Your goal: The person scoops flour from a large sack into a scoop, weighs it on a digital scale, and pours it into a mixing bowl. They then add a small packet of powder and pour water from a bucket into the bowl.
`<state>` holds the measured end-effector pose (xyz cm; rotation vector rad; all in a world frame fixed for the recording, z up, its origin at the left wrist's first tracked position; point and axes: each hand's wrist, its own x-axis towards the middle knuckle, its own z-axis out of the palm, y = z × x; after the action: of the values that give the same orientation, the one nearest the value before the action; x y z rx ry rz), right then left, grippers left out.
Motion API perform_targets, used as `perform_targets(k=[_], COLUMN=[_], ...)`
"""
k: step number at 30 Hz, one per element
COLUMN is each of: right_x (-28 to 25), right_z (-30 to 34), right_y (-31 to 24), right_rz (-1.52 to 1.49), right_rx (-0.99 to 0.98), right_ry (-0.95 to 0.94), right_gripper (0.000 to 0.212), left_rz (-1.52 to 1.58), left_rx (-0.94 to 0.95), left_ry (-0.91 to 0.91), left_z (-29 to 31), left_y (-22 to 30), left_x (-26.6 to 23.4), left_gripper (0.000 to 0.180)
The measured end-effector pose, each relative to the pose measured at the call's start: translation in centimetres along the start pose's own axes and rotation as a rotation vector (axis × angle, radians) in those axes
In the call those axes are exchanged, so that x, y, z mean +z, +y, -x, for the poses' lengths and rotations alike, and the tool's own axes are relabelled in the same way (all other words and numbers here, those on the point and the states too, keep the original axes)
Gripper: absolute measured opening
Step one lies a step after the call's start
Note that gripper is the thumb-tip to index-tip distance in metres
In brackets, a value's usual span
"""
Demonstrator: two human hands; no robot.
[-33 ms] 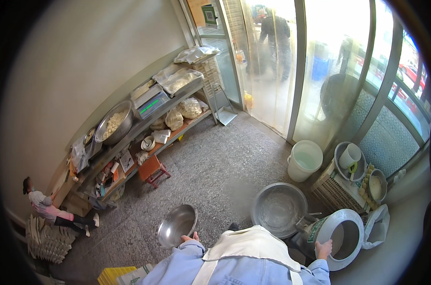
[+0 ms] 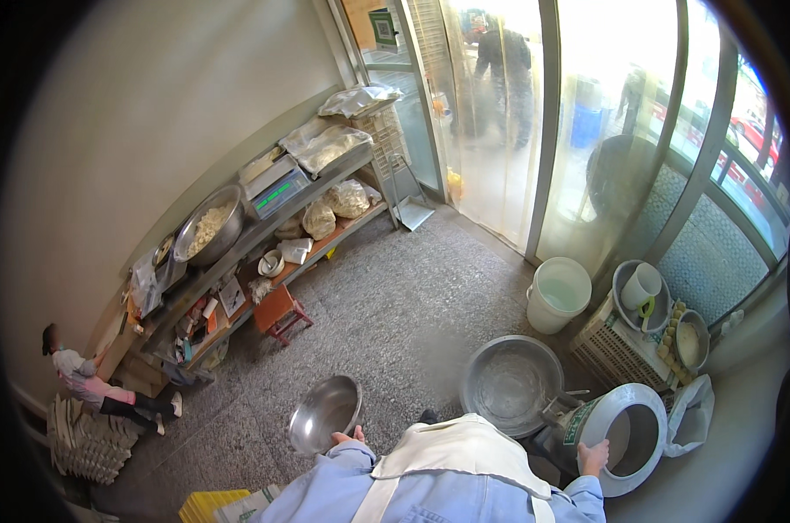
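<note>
My left hand [image 2: 353,434] grips the rim of a steel basin [image 2: 312,420], which hangs tilted over the floor and looks bare inside. On the right, my right hand [image 2: 593,457] is closed on the wide white rim of a round drum-like machine [image 2: 592,423] with a dark round opening. Beside that machine, a large metal basin [image 2: 510,383] stands on the floor, its inside smeared with whitish residue. An open white bag [image 2: 691,423] lies against the machine's far side.
A white bucket [image 2: 559,295] of liquid stands near the glass doors. Along the left wall runs a shelf [image 2: 325,186] with a scale [image 2: 277,187] and a dough-filled bowl [image 2: 212,228]. A red stool [image 2: 277,307] sits before it. A person [image 2: 98,381] is at far left.
</note>
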<state>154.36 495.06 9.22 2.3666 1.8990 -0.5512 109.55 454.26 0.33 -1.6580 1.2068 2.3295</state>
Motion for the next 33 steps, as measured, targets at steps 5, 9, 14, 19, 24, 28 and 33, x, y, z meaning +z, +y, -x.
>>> perform_targets(k=[5,9,14,19,24,28,33], right_x=[0.0,-0.1,-0.3,-0.1,0.5,0.5,-0.2], right_z=[0.1,0.2,0.3,0.2,-0.1,-0.1,0.2], right_y=[-0.2,-0.3,-0.5,-0.3,0.0,-0.1,-0.6], right_rz=[0.012,0.033,0.015,-0.018,0.011,0.018,0.014], right_rx=[0.019,0.015,0.028,0.009,0.012,0.025,0.056], right_ry=[0.020,0.025,0.012,0.006,0.025,0.015,-0.037], right_gripper=[0.072,0.073,0.072,0.069,0.068,0.070,0.073], left_rz=[0.035,0.010,0.009,0.009,-0.018,-0.054,-0.100], left_rx=[-0.094,-0.074,-0.038,-0.026,-0.005,-0.013,0.028], left_ry=[0.019,0.016,0.038,0.008,0.009,-0.011,0.050], left_z=[0.9,1.9,2.5,2.9,2.7,0.9,-1.5], left_y=[0.5,0.7,0.6,0.5,0.3,0.5,0.1], left_x=[0.3,0.7,1.2,1.4,1.5,1.3,1.5], left_gripper=[0.054,0.052,0.050,0.050,0.058,0.055,0.065])
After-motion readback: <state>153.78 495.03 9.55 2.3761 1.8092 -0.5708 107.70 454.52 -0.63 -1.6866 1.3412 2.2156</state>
